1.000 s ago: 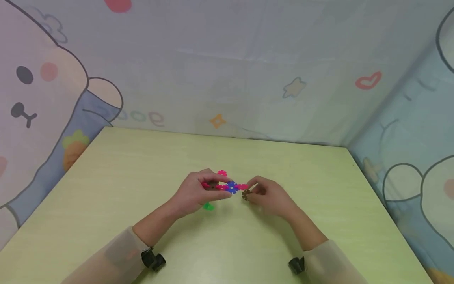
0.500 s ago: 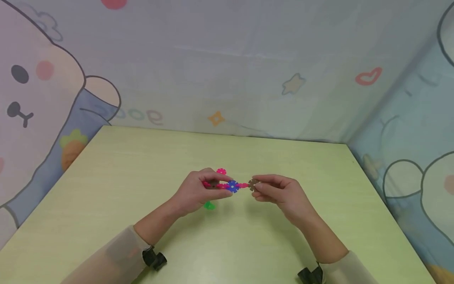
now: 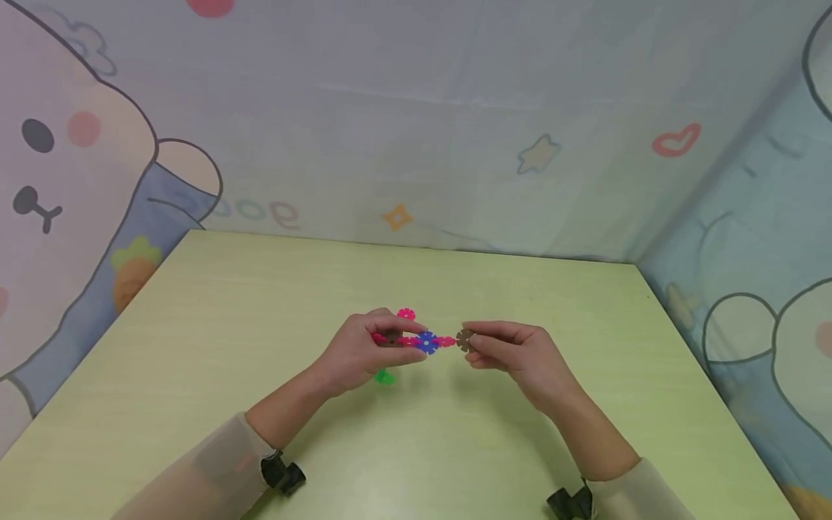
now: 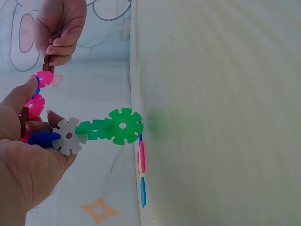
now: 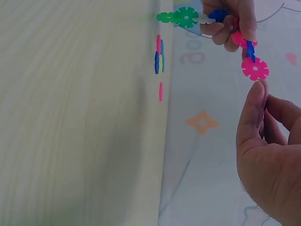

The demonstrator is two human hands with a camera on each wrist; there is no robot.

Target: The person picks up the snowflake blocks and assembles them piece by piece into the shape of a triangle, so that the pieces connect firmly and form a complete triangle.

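Observation:
My left hand [image 3: 364, 352] grips a chain of snowflake-shaped plastic discs [image 3: 416, 340] above the green table [image 3: 195, 347]. The chain has pink, blue, white and green discs; its green end [image 4: 123, 125] hangs toward the table, and a pink disc [image 5: 255, 68] sits at its right end. My right hand [image 3: 513, 354] pinches a single brown disc [image 3: 464, 339] just right of that pink end, touching or nearly touching it. In the left wrist view the brown disc [image 4: 47, 62] shows under the right hand's fingertips [image 4: 55, 49]. In the right wrist view that disc is hidden behind my thumb [image 5: 251, 113].
A cartoon-printed cloth backdrop [image 3: 416, 130] surrounds the table on three sides. A small camera is strapped to each wrist [image 3: 281, 474]. The table's far edge [image 3: 416, 249] lies beyond the hands.
My right hand rose from just above the table with the brown disc and moved it up to the chain's right pink end. The left hand stayed where it was.

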